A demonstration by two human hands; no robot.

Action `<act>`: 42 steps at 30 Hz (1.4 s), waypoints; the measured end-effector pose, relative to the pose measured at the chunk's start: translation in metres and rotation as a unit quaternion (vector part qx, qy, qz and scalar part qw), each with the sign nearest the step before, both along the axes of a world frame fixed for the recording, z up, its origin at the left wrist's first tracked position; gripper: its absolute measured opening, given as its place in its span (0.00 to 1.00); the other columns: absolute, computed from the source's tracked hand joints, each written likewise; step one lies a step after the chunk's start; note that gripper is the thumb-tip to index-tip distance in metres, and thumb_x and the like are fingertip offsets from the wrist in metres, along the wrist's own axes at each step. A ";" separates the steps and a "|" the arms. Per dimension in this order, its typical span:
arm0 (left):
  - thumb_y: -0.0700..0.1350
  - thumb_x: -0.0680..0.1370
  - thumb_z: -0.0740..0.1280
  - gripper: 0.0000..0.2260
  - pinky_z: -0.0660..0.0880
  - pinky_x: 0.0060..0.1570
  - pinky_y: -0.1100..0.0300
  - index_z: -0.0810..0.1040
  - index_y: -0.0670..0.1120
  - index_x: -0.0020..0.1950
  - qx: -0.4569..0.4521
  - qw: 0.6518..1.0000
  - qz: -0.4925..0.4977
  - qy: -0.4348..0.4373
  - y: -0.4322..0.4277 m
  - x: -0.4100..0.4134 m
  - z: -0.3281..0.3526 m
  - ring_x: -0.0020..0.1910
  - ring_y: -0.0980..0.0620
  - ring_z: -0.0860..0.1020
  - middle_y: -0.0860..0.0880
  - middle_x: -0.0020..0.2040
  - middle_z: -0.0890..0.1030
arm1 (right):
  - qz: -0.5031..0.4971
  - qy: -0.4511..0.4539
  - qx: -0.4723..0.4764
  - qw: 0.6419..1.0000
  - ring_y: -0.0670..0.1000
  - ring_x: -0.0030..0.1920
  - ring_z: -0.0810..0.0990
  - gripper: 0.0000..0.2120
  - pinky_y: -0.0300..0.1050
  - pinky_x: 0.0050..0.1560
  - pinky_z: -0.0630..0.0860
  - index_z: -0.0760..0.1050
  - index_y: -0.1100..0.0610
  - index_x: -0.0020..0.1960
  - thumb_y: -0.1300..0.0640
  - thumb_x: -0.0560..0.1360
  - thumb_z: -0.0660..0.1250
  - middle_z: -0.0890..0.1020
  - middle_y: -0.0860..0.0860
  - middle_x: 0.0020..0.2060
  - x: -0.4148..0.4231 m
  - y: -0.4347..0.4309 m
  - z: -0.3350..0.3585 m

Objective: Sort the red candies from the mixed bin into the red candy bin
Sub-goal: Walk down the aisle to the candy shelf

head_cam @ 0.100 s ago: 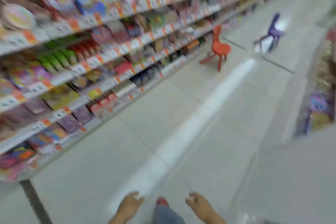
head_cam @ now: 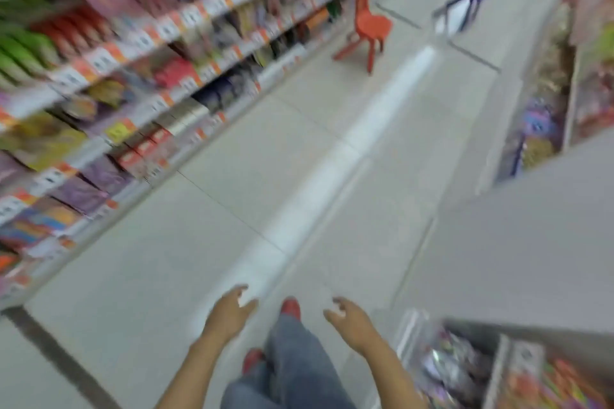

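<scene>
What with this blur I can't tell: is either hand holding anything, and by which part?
Nothing: left hand and right hand are empty, fingers loosely curled.

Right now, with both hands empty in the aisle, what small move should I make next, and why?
Probably turn right and down towards the bins. The left hand and right hand are both open and hold nothing, above the floor, while the bins lie at the lower right edge of view, nearest the right hand. Blur hides which bin is the mixed one.
</scene>
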State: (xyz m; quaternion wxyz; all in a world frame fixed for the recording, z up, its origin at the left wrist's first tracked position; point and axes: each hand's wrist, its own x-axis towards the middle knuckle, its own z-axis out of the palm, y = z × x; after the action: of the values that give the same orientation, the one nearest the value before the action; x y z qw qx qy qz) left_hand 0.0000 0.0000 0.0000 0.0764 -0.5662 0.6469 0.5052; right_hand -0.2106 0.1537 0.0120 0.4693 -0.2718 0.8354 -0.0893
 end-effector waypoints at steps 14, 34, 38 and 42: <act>0.52 0.78 0.65 0.22 0.67 0.66 0.55 0.69 0.49 0.70 -0.062 0.959 -0.276 0.003 -0.096 -0.246 0.005 0.67 0.49 0.70 0.48 0.68 0.72 | -0.140 0.002 -0.037 0.989 0.54 0.70 0.67 0.24 0.50 0.68 0.62 0.66 0.53 0.72 0.47 0.79 0.61 0.71 0.52 0.69 -0.163 -0.056 0.009; 0.51 0.79 0.64 0.21 0.69 0.61 0.56 0.67 0.50 0.72 -0.110 0.920 -0.377 0.013 -0.403 -0.753 0.029 0.64 0.50 0.72 0.49 0.67 0.73 | -0.230 0.000 -0.083 0.970 0.49 0.69 0.66 0.22 0.49 0.72 0.62 0.65 0.50 0.72 0.47 0.79 0.60 0.70 0.48 0.69 -0.628 -0.337 0.032; 0.52 0.79 0.63 0.21 0.70 0.62 0.56 0.68 0.50 0.71 -0.127 0.906 -0.405 0.010 -0.463 -0.865 0.043 0.65 0.50 0.72 0.49 0.68 0.72 | -0.259 0.001 -0.082 0.962 0.49 0.70 0.66 0.22 0.50 0.72 0.62 0.66 0.49 0.72 0.47 0.79 0.60 0.70 0.48 0.69 -0.721 -0.391 0.043; 0.53 0.79 0.62 0.20 0.71 0.61 0.55 0.68 0.51 0.71 -0.124 0.881 -0.457 0.005 -0.500 -0.972 0.042 0.64 0.50 0.73 0.50 0.68 0.73 | -0.294 0.014 -0.084 0.952 0.49 0.69 0.67 0.21 0.47 0.72 0.62 0.67 0.51 0.71 0.46 0.80 0.59 0.71 0.49 0.69 -0.820 -0.422 0.044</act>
State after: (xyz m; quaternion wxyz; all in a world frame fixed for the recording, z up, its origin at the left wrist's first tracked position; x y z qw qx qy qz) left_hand -0.9720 -0.4999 0.0424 0.2249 -0.2096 0.8916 0.3325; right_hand -1.0303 -0.2687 0.0557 0.3864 -0.0532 0.8742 -0.2893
